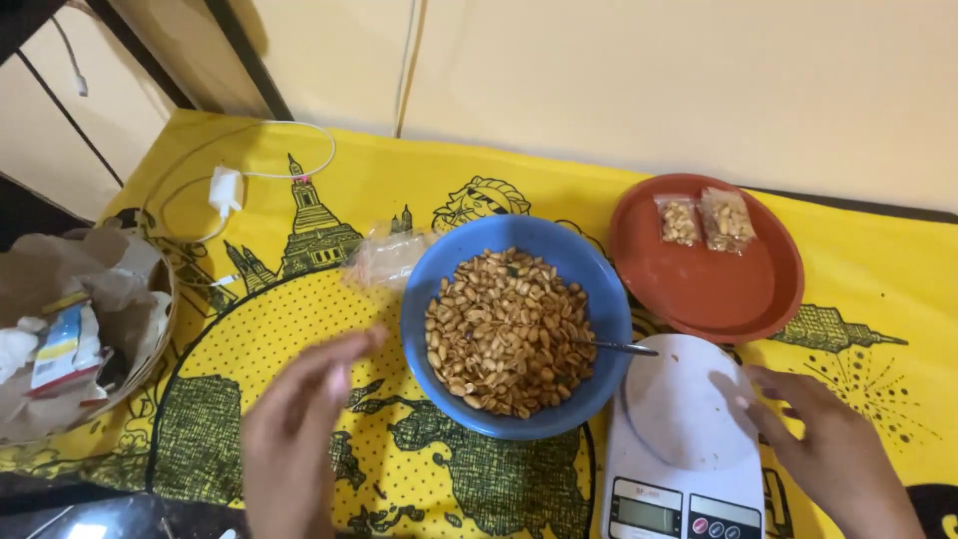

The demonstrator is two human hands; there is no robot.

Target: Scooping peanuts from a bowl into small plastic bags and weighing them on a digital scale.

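Across the desk lies a bright yellow cloth printed with dark drawings of towers, buildings and a dotted world map; behind it rises a plain cream wall, with dark-framed cream panels at the upper left. Near the middle stands a blue bowl filled with roasted peanuts, and a metal spoon handle sticks out of the nuts over the bowl's right rim. Just right of the bowl, touching or nearly so, sits a white kitchen scale with a round platform and a small display at its near edge. Behind the scale rests a red-brown plate carrying two small clear packets of peanuts side by side near its far rim. A crumpled clear plastic bag lies just left of the bowl's far side. Farther left, a white charger with its looped cable rests on the cloth, and a basket of crumpled paper and wrappers sits at the left edge.

The left hand hovers blurred in front of the bowl's left side, its grip open, fingers loosely spread, holding nothing. The right hand rests at the scale's right edge, fingers extended onto the platform, grip wide and empty.
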